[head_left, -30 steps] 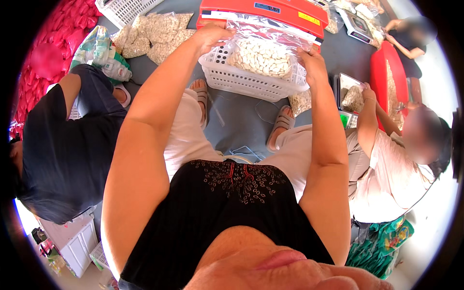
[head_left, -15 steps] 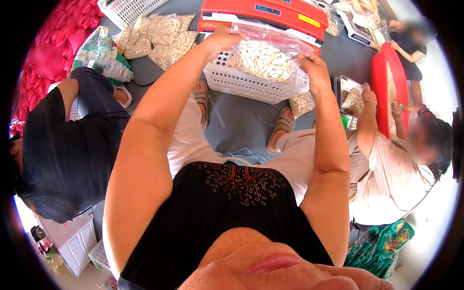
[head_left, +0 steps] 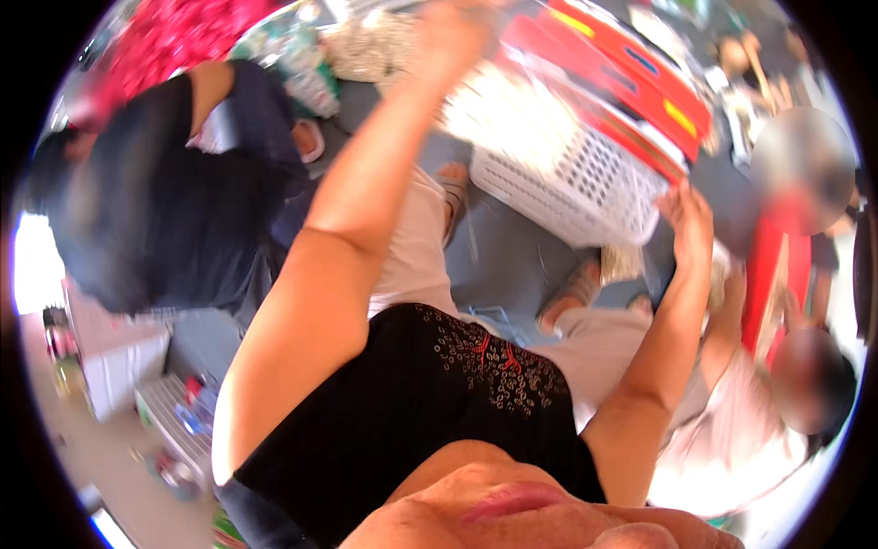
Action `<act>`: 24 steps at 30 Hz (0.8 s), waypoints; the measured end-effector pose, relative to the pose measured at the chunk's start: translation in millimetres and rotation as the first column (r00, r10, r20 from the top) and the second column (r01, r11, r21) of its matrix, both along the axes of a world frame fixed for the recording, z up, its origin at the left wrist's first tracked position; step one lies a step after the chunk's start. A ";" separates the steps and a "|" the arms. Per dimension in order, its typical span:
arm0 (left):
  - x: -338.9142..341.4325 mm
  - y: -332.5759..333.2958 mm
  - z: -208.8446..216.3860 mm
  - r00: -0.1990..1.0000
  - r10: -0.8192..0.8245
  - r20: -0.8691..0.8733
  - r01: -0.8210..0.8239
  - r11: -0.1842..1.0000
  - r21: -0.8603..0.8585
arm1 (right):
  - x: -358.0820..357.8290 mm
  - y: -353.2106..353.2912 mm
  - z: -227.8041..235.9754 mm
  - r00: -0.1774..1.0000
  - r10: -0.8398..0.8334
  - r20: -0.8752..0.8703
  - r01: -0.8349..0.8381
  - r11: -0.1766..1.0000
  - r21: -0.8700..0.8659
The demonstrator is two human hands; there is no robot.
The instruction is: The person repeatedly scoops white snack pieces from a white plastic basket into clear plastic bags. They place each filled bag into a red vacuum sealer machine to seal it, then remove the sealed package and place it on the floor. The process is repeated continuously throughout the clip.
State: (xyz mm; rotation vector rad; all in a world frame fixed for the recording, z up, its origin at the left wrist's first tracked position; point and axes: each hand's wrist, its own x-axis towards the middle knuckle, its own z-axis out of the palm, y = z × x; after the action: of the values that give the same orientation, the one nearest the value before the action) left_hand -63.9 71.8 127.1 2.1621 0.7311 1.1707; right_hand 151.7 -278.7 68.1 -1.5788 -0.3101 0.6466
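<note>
A clear plastic bag of pale, flat seeds that look like pumpkin seeds (head_left: 512, 114) is smeared by motion over the left part of a white perforated basket (head_left: 594, 178). My left hand (head_left: 453, 41), also blurred, is closed on the bag's upper edge at the top of the view. My right hand (head_left: 689, 224) is off the bag, beside the basket's right end and the near corner of a red sealing machine (head_left: 622, 82). Its fingers are loosely stretched, with nothing visible in them. The machine stands just behind the basket.
Filled bags (head_left: 370, 46) lie at the back left, beside a pile of pink-red packets (head_left: 197, 37). A co-worker in dark clothes (head_left: 165, 201) sits at my left. Another in a light top (head_left: 732, 421) is at my right, near a red tub (head_left: 768, 284).
My right hand has let go of the bag and moved right and down. My left hand has carried the bag up and left relative to the basket. The whole view has turned.
</note>
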 end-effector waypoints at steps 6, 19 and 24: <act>-25.8 78.7 -8.6 0.777 0.613 0.145 -0.629 0.764 0.139 | 53.1 -39.6 -30.6 0.942 -0.263 0.208 0.307 0.926 -0.220; 51.0 -80.3 -1.4 0.970 -0.187 -0.156 0.238 0.858 0.455 | 41.7 -86.4 -198.8 0.776 0.540 0.325 0.390 -0.007 -0.921; 62.2 -78.8 -7.8 0.957 -0.221 -0.189 0.275 0.897 0.345 | 70.0 -88.3 -226.4 0.788 0.552 0.274 0.308 0.033 -0.951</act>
State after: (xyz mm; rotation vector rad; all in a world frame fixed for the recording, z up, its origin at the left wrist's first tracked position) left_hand -1.7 -7.0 119.3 2.5837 0.2877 1.0887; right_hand 221.7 -366.9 -158.2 -3.3287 -0.5477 0.4201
